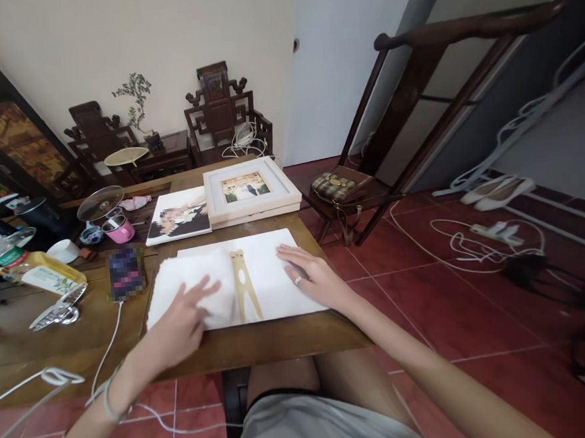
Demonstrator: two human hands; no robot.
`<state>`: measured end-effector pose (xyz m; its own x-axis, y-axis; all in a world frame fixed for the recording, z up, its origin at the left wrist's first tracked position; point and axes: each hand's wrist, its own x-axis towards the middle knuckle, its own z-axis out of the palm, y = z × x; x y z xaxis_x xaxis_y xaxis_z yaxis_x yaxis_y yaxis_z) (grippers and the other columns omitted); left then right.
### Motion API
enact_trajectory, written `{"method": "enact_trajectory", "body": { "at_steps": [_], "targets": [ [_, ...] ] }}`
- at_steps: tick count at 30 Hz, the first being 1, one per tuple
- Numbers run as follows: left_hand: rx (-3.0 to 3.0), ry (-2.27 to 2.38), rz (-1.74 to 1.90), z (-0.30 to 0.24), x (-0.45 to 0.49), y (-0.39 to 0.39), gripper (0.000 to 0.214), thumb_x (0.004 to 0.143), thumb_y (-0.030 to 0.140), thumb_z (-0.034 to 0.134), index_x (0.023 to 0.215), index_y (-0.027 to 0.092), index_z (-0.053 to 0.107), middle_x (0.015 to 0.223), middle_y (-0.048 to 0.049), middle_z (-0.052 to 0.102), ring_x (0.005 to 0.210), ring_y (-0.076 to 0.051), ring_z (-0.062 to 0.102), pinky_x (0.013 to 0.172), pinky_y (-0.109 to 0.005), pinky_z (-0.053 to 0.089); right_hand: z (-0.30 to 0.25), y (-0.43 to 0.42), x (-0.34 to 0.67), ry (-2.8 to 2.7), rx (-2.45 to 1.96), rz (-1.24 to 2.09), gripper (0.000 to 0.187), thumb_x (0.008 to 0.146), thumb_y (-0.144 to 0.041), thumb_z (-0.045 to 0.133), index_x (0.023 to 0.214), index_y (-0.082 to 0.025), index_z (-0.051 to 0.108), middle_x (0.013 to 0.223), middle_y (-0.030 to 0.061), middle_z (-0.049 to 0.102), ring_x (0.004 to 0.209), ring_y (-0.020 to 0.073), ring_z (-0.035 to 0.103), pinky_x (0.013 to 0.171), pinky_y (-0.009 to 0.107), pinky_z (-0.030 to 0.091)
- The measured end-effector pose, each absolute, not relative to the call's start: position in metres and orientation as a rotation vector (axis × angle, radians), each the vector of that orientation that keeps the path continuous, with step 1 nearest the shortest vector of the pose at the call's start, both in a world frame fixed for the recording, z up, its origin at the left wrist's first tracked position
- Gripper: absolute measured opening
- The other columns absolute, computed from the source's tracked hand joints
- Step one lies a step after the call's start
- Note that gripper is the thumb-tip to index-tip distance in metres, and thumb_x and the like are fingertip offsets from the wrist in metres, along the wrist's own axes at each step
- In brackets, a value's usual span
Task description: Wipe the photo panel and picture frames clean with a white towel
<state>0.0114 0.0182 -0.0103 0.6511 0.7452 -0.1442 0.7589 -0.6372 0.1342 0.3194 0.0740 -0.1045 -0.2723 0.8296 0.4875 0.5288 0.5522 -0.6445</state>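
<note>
A white board (271, 274) lies flat on the wooden table (261, 344) in front of me. A folded white cloth (187, 290) covers its left part. A thin wooden stand-shaped piece (246, 285) lies on the board between my hands. My left hand (182, 320) rests on the cloth with its fingers stretched out. My right hand (309, 274) lies flat on the board's right side, fingers spread, a ring on one finger. Neither hand holds anything.
Behind the board sit a white framed photo (250, 190) and an unframed photo print (178, 217). To the left are a dark blurred object (125, 274), a pink cup (119, 230), a yellow tray (50, 272) and cables. A dark chair with a bag (337, 186) stands right.
</note>
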Motion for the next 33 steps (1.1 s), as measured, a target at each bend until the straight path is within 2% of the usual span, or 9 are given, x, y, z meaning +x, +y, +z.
{"method": "enact_trajectory", "body": {
  "at_steps": [3, 6, 10, 15, 19, 23, 27, 30, 33],
  "targets": [
    [2.694, 1.163, -0.167, -0.008, 0.016, -0.026, 0.032, 0.07, -0.003, 0.043, 0.07, 0.016, 0.068, 0.156, -0.0015, 0.029, 0.147, -0.029, 0.016, 0.119, -0.057, 0.017, -0.105, 0.074, 0.319, -1.957, -1.086, 0.439, 0.036, 0.089, -0.022, 0.049, 0.121, -0.018, 0.066, 0.129, 0.0134, 0.063, 0.127, 0.0281, 0.053, 0.111, 0.055, 0.037],
    [2.661, 1.137, -0.197, -0.005, 0.014, -0.035, 0.031, 0.07, -0.004, 0.044, 0.069, 0.016, 0.068, 0.156, -0.0018, 0.03, 0.146, -0.031, 0.018, 0.119, -0.057, 0.018, -0.106, 0.074, 0.319, -1.967, -1.093, 0.414, 0.036, 0.09, -0.022, 0.049, 0.122, -0.019, 0.065, 0.13, 0.013, 0.063, 0.127, 0.028, 0.053, 0.11, 0.055, 0.038],
    [2.639, 1.186, -0.143, -0.006, 0.012, 0.005, 0.036, 0.081, 0.0, 0.039, 0.087, 0.017, 0.071, 0.156, -0.0023, 0.03, 0.147, -0.026, 0.02, 0.119, -0.055, 0.019, -0.107, 0.074, 0.319, -1.978, -1.099, 0.408, 0.036, 0.09, -0.023, 0.049, 0.122, -0.019, 0.065, 0.13, 0.0134, 0.062, 0.128, 0.0285, 0.053, 0.11, 0.056, 0.037],
    [2.65, 1.424, -0.166, -0.019, 0.026, 0.078, 0.04, 0.084, 0.003, 0.038, 0.111, 0.012, 0.066, 0.158, -0.0108, 0.024, 0.147, -0.033, 0.015, 0.112, -0.066, 0.021, -0.107, 0.074, 0.319, -1.971, -1.099, 0.426, 0.036, 0.091, -0.023, 0.049, 0.122, -0.018, 0.065, 0.13, 0.0143, 0.062, 0.127, 0.0293, 0.053, 0.11, 0.056, 0.038],
    [2.747, 1.428, -0.199, -0.024, 0.035, 0.099, 0.042, 0.083, 0.001, 0.037, 0.11, 0.013, 0.066, 0.159, -0.0075, 0.019, 0.147, -0.036, 0.012, 0.11, -0.069, 0.021, -0.107, 0.074, 0.319, -1.975, -1.096, 0.423, 0.037, 0.091, -0.023, 0.048, 0.123, -0.017, 0.065, 0.13, 0.0149, 0.062, 0.127, 0.0289, 0.053, 0.11, 0.056, 0.038],
    [2.748, 1.353, -0.305, -0.013, 0.04, 0.06, 0.041, 0.078, -0.002, 0.039, 0.101, 0.015, 0.07, 0.159, -0.0059, 0.02, 0.147, -0.034, 0.012, 0.112, -0.067, 0.021, -0.107, 0.075, 0.319, -1.979, -1.087, 0.416, 0.036, 0.091, -0.023, 0.048, 0.122, -0.016, 0.065, 0.13, 0.0151, 0.062, 0.127, 0.0282, 0.053, 0.11, 0.054, 0.039],
    [2.657, 1.27, -0.49, 0.004, 0.039, -0.007, 0.039, 0.069, -0.004, 0.044, 0.09, 0.014, 0.071, 0.16, -0.0042, 0.015, 0.147, -0.036, 0.008, 0.112, -0.066, 0.022, -0.107, 0.076, 0.319, -1.97, -1.094, 0.414, 0.036, 0.09, -0.023, 0.049, 0.121, -0.017, 0.066, 0.129, 0.0145, 0.063, 0.127, 0.0282, 0.053, 0.11, 0.054, 0.038],
    [2.579, 1.209, -0.529, 0.01, 0.034, -0.032, 0.044, 0.064, -0.005, 0.045, 0.092, 0.017, 0.072, 0.159, -0.0024, 0.016, 0.147, -0.034, 0.01, 0.113, -0.063, 0.025, -0.108, 0.076, 0.319, -1.964, -1.095, 0.418, 0.036, 0.089, -0.022, 0.049, 0.121, -0.017, 0.066, 0.129, 0.014, 0.063, 0.127, 0.0284, 0.053, 0.111, 0.054, 0.038],
    [2.566, 1.239, -0.385, 0.01, 0.03, -0.017, 0.048, 0.072, -0.005, 0.04, 0.101, 0.018, 0.071, 0.159, -0.0021, 0.021, 0.147, -0.029, 0.014, 0.117, -0.054, 0.024, -0.108, 0.075, 0.318, -1.967, -1.101, 0.414, 0.036, 0.09, -0.023, 0.048, 0.121, -0.016, 0.066, 0.13, 0.0149, 0.062, 0.128, 0.0289, 0.053, 0.111, 0.055, 0.038]
  ]
}}
